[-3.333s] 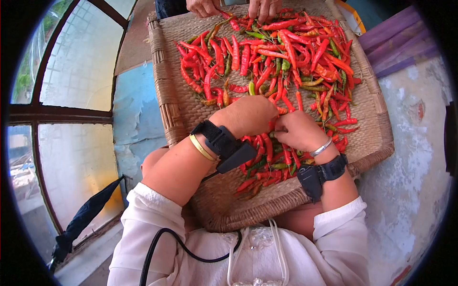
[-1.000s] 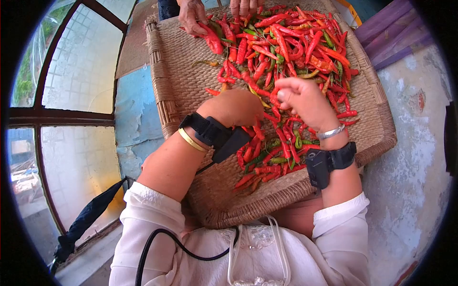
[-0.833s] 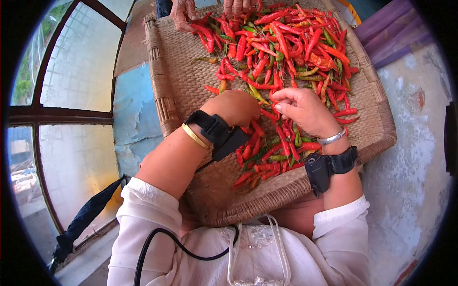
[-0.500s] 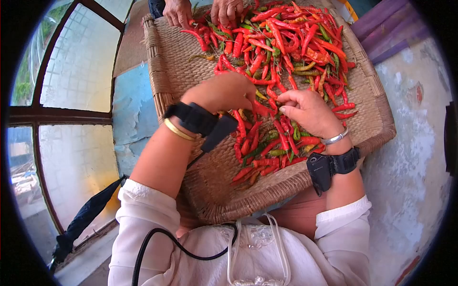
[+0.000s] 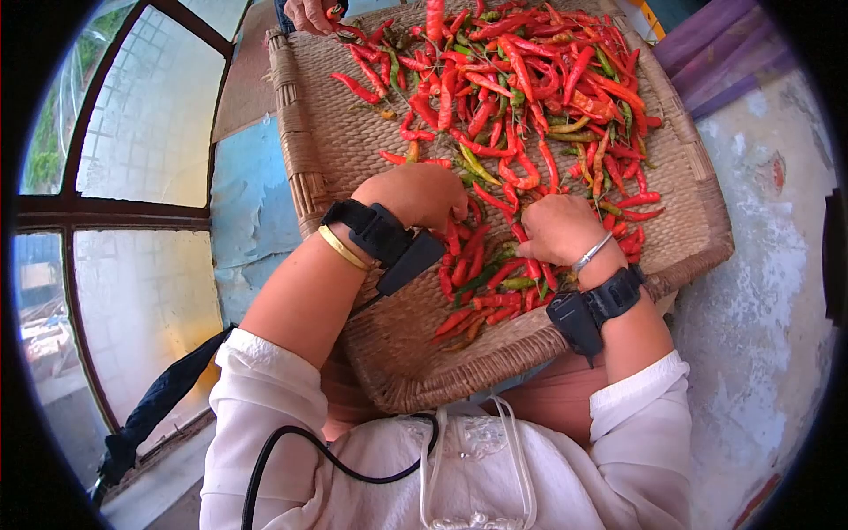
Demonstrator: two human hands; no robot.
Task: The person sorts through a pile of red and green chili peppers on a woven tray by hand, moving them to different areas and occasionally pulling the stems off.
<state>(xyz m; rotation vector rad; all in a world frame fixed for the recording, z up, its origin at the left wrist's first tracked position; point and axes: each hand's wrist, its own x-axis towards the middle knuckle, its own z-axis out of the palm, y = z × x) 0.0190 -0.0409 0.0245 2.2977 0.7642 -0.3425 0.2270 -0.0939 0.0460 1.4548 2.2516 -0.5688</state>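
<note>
Red chili peppers point(image 5: 530, 66), with some green and yellowish ones among them, lie heaped in a shallow woven basket point(image 5: 331, 132). My left hand point(image 5: 420, 193) is over the middle of the basket with its fingers curled down at the left edge of the nearer chilies point(image 5: 468, 256). The back of the hand hides whatever is in them. Close by on the right, my right hand point(image 5: 565, 231) has its fingers bent in and its thumb low against the nearer peppers. Its fingertips are mostly hidden, so what they grip does not show.
Across the basket, another person's hand point(image 5: 309, 13) holds a red pepper at the far left corner. A window point(image 5: 141, 115) and a folded dark umbrella point(image 5: 168, 389) are on the left. A peeling wall point(image 5: 751, 265) stands to the right. A black cable point(image 5: 300, 433) crosses my lap.
My right hand has moved a little nearer and turned knuckles up, its fingers curling in. My left hand has shifted down slightly. Of the other person's two hands, one remains in clear view, drawn back left.
</note>
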